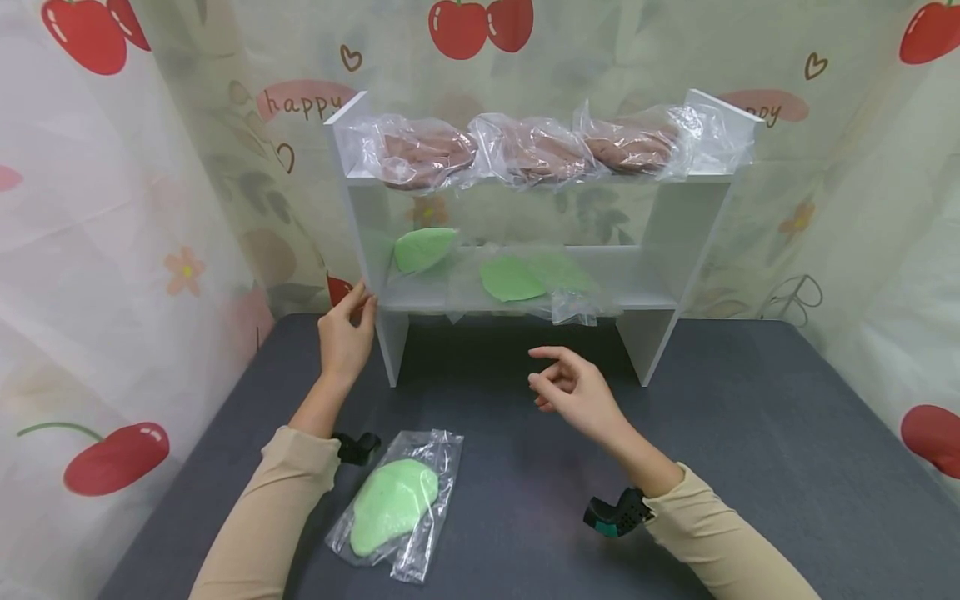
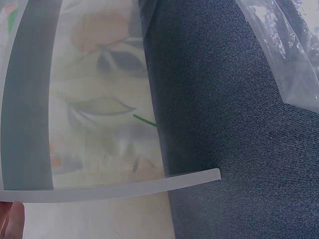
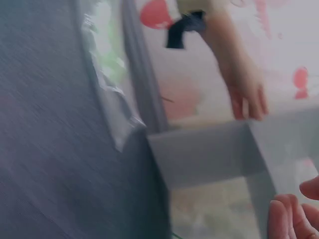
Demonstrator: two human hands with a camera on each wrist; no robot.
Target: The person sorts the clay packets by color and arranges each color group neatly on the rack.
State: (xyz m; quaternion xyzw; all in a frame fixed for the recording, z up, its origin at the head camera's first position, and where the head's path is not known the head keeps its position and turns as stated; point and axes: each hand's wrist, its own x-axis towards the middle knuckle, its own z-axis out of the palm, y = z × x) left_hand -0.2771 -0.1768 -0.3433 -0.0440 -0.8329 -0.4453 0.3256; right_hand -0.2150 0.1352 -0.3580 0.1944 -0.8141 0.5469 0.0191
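My left hand [image 1: 347,337] is at the outer face of the left side panel [image 1: 369,225] of a white two-tier shelf, fingertips right at the panel. In the left wrist view its fingertips [image 2: 14,221] show just outside the panel's edge. My right hand [image 1: 573,392] hovers in front of the lower tier, its fingers loosely bent with nothing between them. On the lower tier lie flat light-green pieces in clear bags, one at the left [image 1: 423,250] and others near the middle [image 1: 512,279]. Another bagged green piece [image 1: 395,507] lies on the dark table between my forearms.
Three clear bags of brown lumpy items [image 1: 536,150] fill the upper tier [image 1: 705,177]. The shelf stands towards the back of the dark table [image 1: 750,433]. A printed curtain [image 1: 600,50] hangs behind and on both sides. A thin cable [image 1: 802,296] shows at the back right.
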